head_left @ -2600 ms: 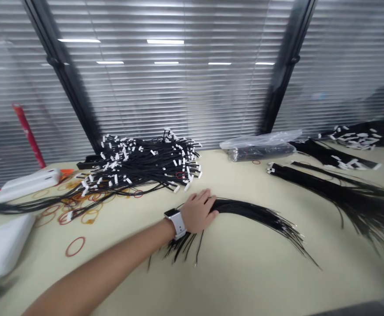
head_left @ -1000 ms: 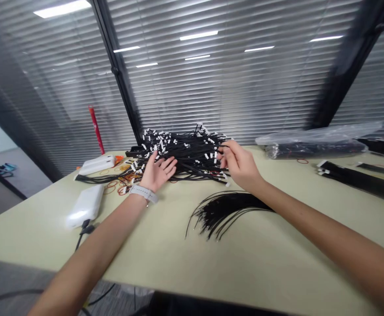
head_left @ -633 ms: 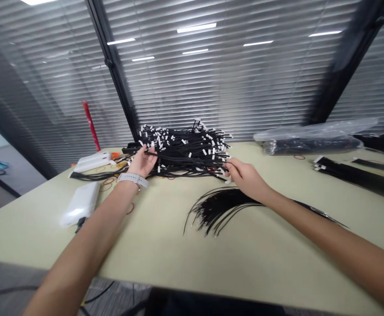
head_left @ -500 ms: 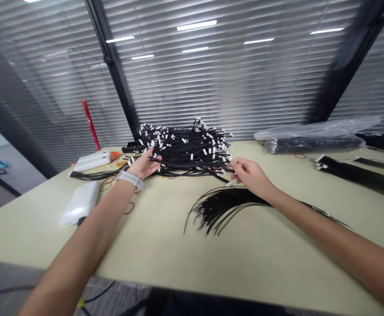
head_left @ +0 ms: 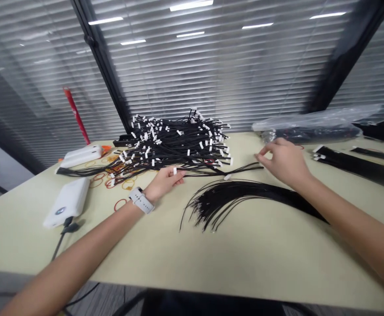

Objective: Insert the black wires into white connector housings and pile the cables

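Fingers (head_left: pixel 175 176) of left hand (head_left: pixel 162 184) and right hand (head_left: pixel 286 163): pinched together on opposite ends of one black cable (head_left: pixel 244 167), stretched near cable pile (head_left: pixel 175 142), beside wire bundle (head_left: pixel 244 197) on desk (head_left: pixel 244 263).

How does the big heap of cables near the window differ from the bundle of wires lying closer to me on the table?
The heap carries many white tags; the bundle's visible tips look bare. The heap is piled high and criss-crossed; the bundle lies flat in one curve, fanning out at its left end. Both are thin, black, and on the table. The left hand and right hand hold one cable between them.
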The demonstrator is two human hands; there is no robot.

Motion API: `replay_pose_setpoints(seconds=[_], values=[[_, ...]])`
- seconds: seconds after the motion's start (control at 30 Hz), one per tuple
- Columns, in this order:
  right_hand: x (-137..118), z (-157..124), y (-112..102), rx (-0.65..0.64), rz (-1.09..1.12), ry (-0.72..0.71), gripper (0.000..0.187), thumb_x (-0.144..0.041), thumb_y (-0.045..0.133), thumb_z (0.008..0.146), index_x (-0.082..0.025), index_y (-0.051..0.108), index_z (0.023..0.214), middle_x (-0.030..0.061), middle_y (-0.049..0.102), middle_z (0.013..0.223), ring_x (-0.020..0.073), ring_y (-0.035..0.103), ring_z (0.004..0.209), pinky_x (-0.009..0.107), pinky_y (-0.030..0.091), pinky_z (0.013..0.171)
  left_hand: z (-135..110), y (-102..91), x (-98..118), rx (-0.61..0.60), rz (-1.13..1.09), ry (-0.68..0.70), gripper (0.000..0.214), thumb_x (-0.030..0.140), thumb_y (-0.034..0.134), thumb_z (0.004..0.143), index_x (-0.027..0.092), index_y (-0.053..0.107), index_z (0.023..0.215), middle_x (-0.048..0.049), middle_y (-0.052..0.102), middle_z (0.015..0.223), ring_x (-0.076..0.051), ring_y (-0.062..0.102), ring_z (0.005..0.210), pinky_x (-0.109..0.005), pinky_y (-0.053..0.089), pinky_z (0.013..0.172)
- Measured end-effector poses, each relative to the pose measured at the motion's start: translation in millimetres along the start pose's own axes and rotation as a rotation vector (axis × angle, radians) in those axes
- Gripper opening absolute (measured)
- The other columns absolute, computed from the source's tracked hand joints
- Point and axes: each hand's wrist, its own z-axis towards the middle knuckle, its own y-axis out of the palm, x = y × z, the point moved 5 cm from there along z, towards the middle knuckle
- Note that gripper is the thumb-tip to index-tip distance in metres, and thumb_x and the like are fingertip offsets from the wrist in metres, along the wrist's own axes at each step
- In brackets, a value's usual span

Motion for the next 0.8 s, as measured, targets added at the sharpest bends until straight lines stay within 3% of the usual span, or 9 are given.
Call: replay_pose_setpoints(seconds=[0.07,0.1,0.13,0.17,0.2,0.3,0.47,0.63,0.8], values=[[-33.9,-14.6,7.7,-0.182,0.027,-0.154,0.015,-0.035,0.062,0.069,-0.020,0.062,0.067,0.0055,0.059,0.083,0.0191,0.055,0.077,0.031,0.042,0.071,-3.5,5.3,1.5,0.007,0.007,0.023,0.014,0.022,0.062,0.078,0.015,0.058,0.090,0.0018,0.060,0.059,-0.009,0.050,0.054,-0.020,0.039,0.053],[-52.9,-25.6,16.3,-0.346,0.062,-0.252,0.014,-0.036,0.064,0.069,-0.023,0.064,0.070,0.0016,0.060,0.079,0.0154,0.055,0.071,0.027,0.043,0.066,-5.4,6.2,2.4,0.008,0.008,0.024,0.017,0.023,0.061,0.079,0.016,0.057,0.094,0.0012,0.061,0.063,-0.009,0.052,0.058,-0.021,0.040,0.056],[-71.9,-40.9,28.2,-0.582,0.107,-0.376,0.012,-0.034,0.061,0.074,-0.024,0.065,0.078,0.0001,0.060,0.079,0.0133,0.055,0.069,0.024,0.042,0.061,-7.5,6.5,2.9,0.007,0.007,0.017,0.016,0.025,0.060,0.080,0.017,0.056,0.093,0.0003,0.061,0.068,-0.010,0.054,0.063,-0.021,0.041,0.058],[-86.8,-54.7,36.2,-0.716,0.143,-0.465,0.012,-0.029,0.054,0.080,-0.024,0.065,0.082,-0.0007,0.061,0.081,0.0118,0.055,0.070,0.023,0.042,0.061,-9.8,6.6,2.9,0.002,0.005,0.001,0.015,0.027,0.059,0.080,0.017,0.056,0.091,-0.0011,0.062,0.074,-0.010,0.055,0.067,-0.022,0.042,0.059],[-97.8,-65.0,41.7,-0.752,0.153,-0.533,0.016,-0.023,0.048,0.084,-0.023,0.064,0.084,-0.0006,0.060,0.084,0.0111,0.055,0.074,0.023,0.042,0.067,-12.3,6.7,2.4,-0.007,0.000,-0.023,0.015,0.029,0.057,0.081,0.016,0.057,0.089,-0.0028,0.062,0.080,-0.011,0.056,0.072,-0.023,0.043,0.061],[-107.8,-84.3,59.4,-0.770,0.098,-0.617,0.017,-0.017,0.045,0.085,-0.019,0.061,0.084,0.0012,0.057,0.086,0.0123,0.053,0.080,0.026,0.041,0.072,-20.6,9.2,-0.7,-0.057,-0.040,-0.108,0.020,0.027,0.054,0.083,0.016,0.056,0.099,-0.0070,0.061,0.098,-0.015,0.058,0.088,-0.026,0.046,0.070],[-92.3,-92.8,73.9,-0.697,-0.027,-0.649,0.016,-0.010,0.040,0.084,-0.018,0.052,0.077,0.0018,0.051,0.080,0.0139,0.049,0.077,0.027,0.039,0.066,-29.9,17.3,0.1,-0.112,-0.114,-0.145,0.033,0.015,0.057,0.079,0.019,0.051,0.111,-0.0074,0.059,0.111,-0.017,0.052,0.108,-0.028,0.044,0.082],[-89.0,-102.8,72.0,-0.619,-0.106,-0.777,0.021,0.002,0.039,0.070,-0.018,0.043,0.072,0.0034,0.048,0.080,0.0169,0.045,0.077,0.028,0.037,0.064,-32.4,24.4,-2.1,-0.052,-0.266,-0.091,0.030,0.009,0.057,0.077,0.019,0.052,0.104,-0.0047,0.062,0.109,-0.014,0.056,0.097,-0.026,0.043,0.079],[-88.0,-108.6,71.3,-0.568,-0.103,-0.773,0.022,0.001,0.034,0.070,-0.019,0.041,0.076,0.0059,0.048,0.084,0.0186,0.043,0.077,0.033,0.038,0.067,-36.4,28.3,-7.4,0.025,-0.299,-0.026,0.022,0.011,0.061,0.076,0.019,0.057,0.096,-0.0021,0.064,0.100,-0.012,0.056,0.094,-0.025,0.042,0.083]])
